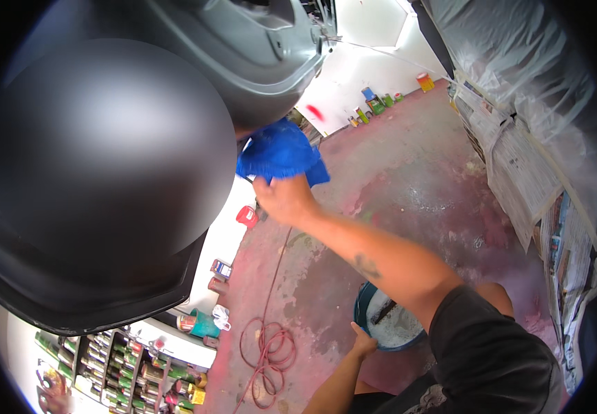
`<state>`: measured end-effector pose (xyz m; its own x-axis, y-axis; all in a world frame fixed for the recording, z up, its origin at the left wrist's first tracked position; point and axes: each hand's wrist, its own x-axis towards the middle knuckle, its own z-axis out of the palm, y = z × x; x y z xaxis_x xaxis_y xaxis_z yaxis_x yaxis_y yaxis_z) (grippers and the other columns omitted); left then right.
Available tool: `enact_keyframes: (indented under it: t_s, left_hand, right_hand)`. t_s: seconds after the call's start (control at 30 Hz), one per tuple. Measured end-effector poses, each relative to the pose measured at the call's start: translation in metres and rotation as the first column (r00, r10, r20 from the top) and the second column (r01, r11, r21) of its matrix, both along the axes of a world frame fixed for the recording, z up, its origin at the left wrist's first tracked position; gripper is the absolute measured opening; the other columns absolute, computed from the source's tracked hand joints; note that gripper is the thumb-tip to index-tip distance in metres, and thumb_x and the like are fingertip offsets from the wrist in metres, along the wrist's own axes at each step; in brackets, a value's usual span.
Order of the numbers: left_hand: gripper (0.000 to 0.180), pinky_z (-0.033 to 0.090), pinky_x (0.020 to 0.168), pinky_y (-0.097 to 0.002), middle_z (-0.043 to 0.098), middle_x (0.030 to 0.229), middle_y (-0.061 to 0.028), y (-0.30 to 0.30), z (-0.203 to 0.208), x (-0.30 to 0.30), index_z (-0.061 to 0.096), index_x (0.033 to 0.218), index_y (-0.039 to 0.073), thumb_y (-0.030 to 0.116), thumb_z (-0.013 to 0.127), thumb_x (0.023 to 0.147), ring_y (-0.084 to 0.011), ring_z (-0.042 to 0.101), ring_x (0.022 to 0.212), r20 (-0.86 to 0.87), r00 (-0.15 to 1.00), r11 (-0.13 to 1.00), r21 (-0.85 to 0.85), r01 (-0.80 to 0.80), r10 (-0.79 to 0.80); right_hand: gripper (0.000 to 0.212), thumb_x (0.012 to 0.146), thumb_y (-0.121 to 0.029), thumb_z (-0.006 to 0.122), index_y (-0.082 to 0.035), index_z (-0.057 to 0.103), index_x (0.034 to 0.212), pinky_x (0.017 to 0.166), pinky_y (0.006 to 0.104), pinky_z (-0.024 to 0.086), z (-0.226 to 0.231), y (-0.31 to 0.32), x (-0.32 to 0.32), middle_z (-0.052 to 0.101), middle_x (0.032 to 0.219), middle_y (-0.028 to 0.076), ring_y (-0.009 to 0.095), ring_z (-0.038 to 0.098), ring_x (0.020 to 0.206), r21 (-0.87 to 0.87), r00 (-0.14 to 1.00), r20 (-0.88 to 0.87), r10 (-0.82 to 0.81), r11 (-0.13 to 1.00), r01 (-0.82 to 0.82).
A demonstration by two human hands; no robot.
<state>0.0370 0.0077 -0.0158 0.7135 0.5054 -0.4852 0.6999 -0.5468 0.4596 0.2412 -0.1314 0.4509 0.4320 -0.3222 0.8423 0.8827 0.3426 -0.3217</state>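
Note:
My right hand is closed on a bright blue cloth, held up beside a large matte dark grey vehicle body part. The cloth lies along the lower edge of a grey curved body panel; whether it presses on the panel I cannot tell. Lower down, my left hand grips the rim of a dark teal bucket. Foamy liquid fills part of the bucket, and a dark, long object lies in it. My right forearm crosses above the bucket and hides some of its rim.
A coiled red hose lies on the stained floor. Newspaper sheets and clear plastic film cover something on the right. Cans line the far wall; shelves of cans stand lower left. A red container sits by the wall.

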Motion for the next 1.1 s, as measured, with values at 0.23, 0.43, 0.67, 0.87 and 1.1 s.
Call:
enact_keyframes:
  t_s: [0.23,0.43,0.67,0.87,1.1]
  left_hand:
    - [0.12,0.043,0.115,-0.047,0.049,0.15,-0.0394,0.002,-0.034,0.008,-0.029,0.162,0.006,0.016,0.064,0.088,-0.0465,0.053,0.138,0.015,0.991,0.991,0.034,0.132,-0.132]
    - [0.119,0.042,0.116,-0.0472,0.048,0.15,-0.0392,0.002,-0.024,-0.004,-0.028,0.163,0.007,0.017,0.065,0.088,-0.0468,0.051,0.14,-0.014,0.999,1.0,0.003,0.03,-0.03]
    - [0.118,0.041,0.117,-0.0475,0.048,0.151,-0.039,-0.022,0.008,-0.001,-0.025,0.164,0.008,0.018,0.065,0.089,-0.0472,0.049,0.143,-0.047,0.999,1.0,-0.011,-0.023,0.022]
    - [0.119,0.041,0.118,-0.0489,0.047,0.151,-0.0403,-0.026,0.009,-0.005,-0.024,0.164,0.008,0.018,0.066,0.087,-0.0499,0.05,0.141,0.097,0.995,1.0,0.002,-0.012,0.012]
    - [0.121,0.037,0.121,-0.0488,0.036,0.157,-0.0431,-0.027,0.013,-0.01,-0.027,0.164,0.009,0.018,0.066,0.087,-0.0522,0.042,0.146,0.093,0.995,0.995,-0.092,-0.024,0.032]
  right_hand:
    - [0.018,0.095,-0.016,0.061,-0.004,0.063,0.108,0.085,0.0466,0.05,-0.048,-0.029,-0.143,0.063,0.101,0.02,0.038,0.063,0.093,-0.174,0.928,0.288,0.235,0.966,-0.191]
    - [0.035,0.102,-0.024,0.063,-0.003,0.064,0.129,0.098,0.047,0.052,-0.123,-0.059,-0.198,0.065,0.126,0.022,0.035,0.066,0.111,-0.436,0.571,0.182,0.8,0.586,-0.683]
    - [0.04,0.107,-0.027,0.062,-0.002,0.062,0.137,0.102,0.0485,0.053,-0.233,-0.113,-0.146,0.067,0.132,0.022,0.034,0.067,0.117,-0.549,0.767,-0.416,0.488,0.538,-0.64]
    - [0.04,0.107,-0.027,0.06,-0.001,0.062,0.138,0.101,0.0514,0.052,-0.191,-0.145,-0.096,0.066,0.132,0.022,0.034,0.066,0.119,-0.375,0.912,-0.409,-0.027,0.916,-0.14]
    - [0.04,0.107,-0.027,0.058,-0.001,0.061,0.138,0.1,0.0548,0.052,-0.014,-0.073,-0.09,0.066,0.133,0.022,0.035,0.065,0.121,-0.183,0.873,0.285,-0.396,0.872,0.455]
